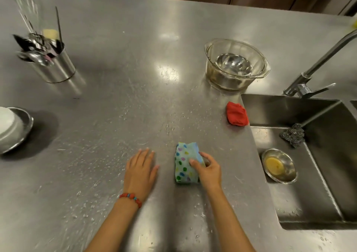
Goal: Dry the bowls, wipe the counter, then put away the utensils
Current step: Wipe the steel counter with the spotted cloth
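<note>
My right hand (207, 167) grips the spotted cloth (185, 163), pressing it onto the wet steel worktop (116, 107). My left hand (141, 167) lies flat beside it, fingers straight. A glass bowl (236, 63) with a metal bowl (233, 63) inside stands far off near the tap (316, 66). More bowls (11, 128) sit stacked at the left edge. The utensils (36, 45) stand in a steel cup (58, 66) at the far left. A red cloth (237, 116) lies by the sink (289, 109).
</note>
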{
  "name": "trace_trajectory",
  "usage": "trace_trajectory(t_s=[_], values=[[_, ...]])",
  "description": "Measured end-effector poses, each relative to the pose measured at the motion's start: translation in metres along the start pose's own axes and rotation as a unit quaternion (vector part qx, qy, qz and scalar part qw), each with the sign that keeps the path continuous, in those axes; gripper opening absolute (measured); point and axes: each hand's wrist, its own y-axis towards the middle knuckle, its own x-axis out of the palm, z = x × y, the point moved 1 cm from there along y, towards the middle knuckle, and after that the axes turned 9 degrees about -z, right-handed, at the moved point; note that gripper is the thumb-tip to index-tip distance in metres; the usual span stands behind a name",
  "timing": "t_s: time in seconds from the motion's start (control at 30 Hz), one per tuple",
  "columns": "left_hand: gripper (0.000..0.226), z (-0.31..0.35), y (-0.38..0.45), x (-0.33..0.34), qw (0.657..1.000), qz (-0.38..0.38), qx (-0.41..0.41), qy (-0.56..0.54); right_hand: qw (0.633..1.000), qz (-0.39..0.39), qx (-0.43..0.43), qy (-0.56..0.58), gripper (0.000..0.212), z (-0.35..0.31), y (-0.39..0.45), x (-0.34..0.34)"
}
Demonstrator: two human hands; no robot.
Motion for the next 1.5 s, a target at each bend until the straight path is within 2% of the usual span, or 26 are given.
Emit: trace_trajectory(t_s=[0.07,0.13,0.23,0.33,0.37,0.4,0.53,0.73,0.8,0.9,1.0,1.03,1.17,1.27,1.33,1.43,1.5], values=[[0.08,-0.017,-0.007,-0.002,1.0,0.002,-0.016,0.001,0.998,0.007,0.0,-0.067,0.043,0.009,-0.008,0.022],[0.082,-0.03,-0.013,-0.003,1.0,0.005,-0.027,0.0,0.98,0.048,-0.035,-0.189,0.046,0.019,-0.015,0.034],[0.075,-0.04,-0.015,-0.004,1.0,0.006,-0.027,0.002,0.899,0.117,-0.112,-0.406,0.05,0.028,-0.019,0.042],[0.042,-0.048,-0.012,0.003,0.999,0.025,-0.028,0.001,0.825,0.058,-0.225,-0.516,0.049,0.032,-0.015,0.056],[0.04,-0.051,-0.01,0.008,0.999,0.032,-0.03,0.002,0.797,0.039,-0.248,-0.549,0.049,0.036,-0.012,0.06],[0.044,-0.054,-0.009,0.012,0.999,0.024,-0.033,0.001,0.785,0.026,-0.253,-0.565,0.048,0.037,-0.007,0.063],[0.053,-0.067,-0.007,0.028,0.997,-0.028,-0.051,0.044,0.799,-0.005,-0.212,-0.562,0.045,0.018,0.037,0.06],[0.052,-0.06,0.01,0.021,0.999,-0.006,-0.028,0.027,0.804,-0.003,-0.167,-0.571,0.047,-0.019,0.089,0.065],[0.051,-0.055,0.018,0.016,1.0,0.005,-0.02,0.014,0.799,-0.027,-0.19,-0.57,0.046,-0.004,0.072,0.063],[0.051,-0.051,0.031,0.014,1.0,-0.002,-0.03,0.008,0.765,-0.07,-0.271,-0.58,0.045,0.02,0.035,0.054],[0.052,-0.052,0.04,0.019,0.999,-0.023,-0.038,0.021,0.74,-0.114,-0.292,-0.595,0.046,0.016,0.057,0.038],[0.052,-0.054,0.042,0.021,0.998,-0.029,-0.039,0.029,0.746,-0.106,-0.281,-0.594,0.046,0.009,0.075,0.034],[0.05,-0.054,0.044,0.024,0.998,-0.026,-0.043,0.035,0.793,0.014,-0.203,-0.574,0.045,-0.04,0.16,0.029],[0.055,-0.052,0.045,0.021,0.998,-0.021,-0.041,0.041,0.807,0.031,-0.19,-0.558,0.045,-0.05,0.172,0.04],[0.061,-0.051,0.043,0.019,0.997,-0.029,-0.045,0.052,0.799,-0.027,-0.239,-0.551,0.044,-0.033,0.146,0.049],[0.075,-0.05,0.043,0.017,0.995,-0.053,-0.065,0.06,0.736,-0.139,-0.335,-0.571,0.043,0.0,0.096,0.053],[0.076,-0.05,0.043,0.016,0.993,-0.068,-0.075,0.064,0.716,-0.191,-0.345,-0.576,0.044,-0.005,0.104,0.047]])
